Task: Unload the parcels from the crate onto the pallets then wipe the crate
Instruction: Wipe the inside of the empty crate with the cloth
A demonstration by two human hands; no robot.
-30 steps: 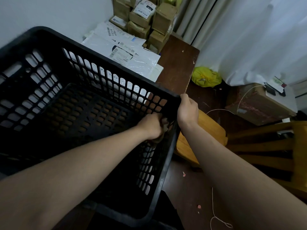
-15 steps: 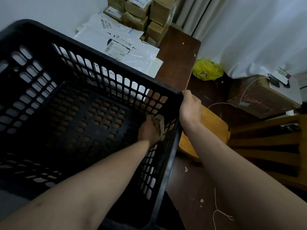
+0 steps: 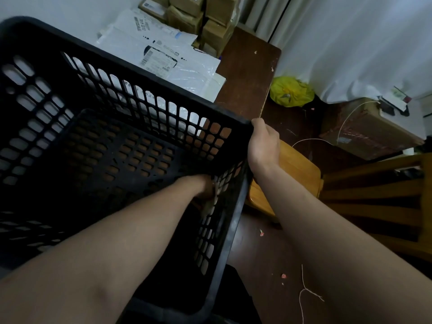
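Observation:
A large black perforated crate (image 3: 149, 90) fills the left of the view, with nothing lying in it. My left hand (image 3: 205, 187) is inside it, low against the right wall, holding a pale cloth (image 3: 210, 205) pressed to the plastic. My right hand (image 3: 263, 146) grips the crate's rim at its far right corner. Behind the crate, white mailer parcels (image 3: 163, 54) lie flat on a dark wooden surface (image 3: 245, 78), and brown cardboard parcels (image 3: 210, 24) are stacked by the wall.
A wooden stool (image 3: 297, 174) stands just right of the crate. A yellow bag (image 3: 292, 91) lies on the floor by a white curtain (image 3: 350, 43). A cardboard box (image 3: 369, 129) and a wooden chair (image 3: 378, 202) are at the right. String lies on the floor.
My left hand with the cloth has slid down and toward me along the crate's right wall. My right hand stays on the rim.

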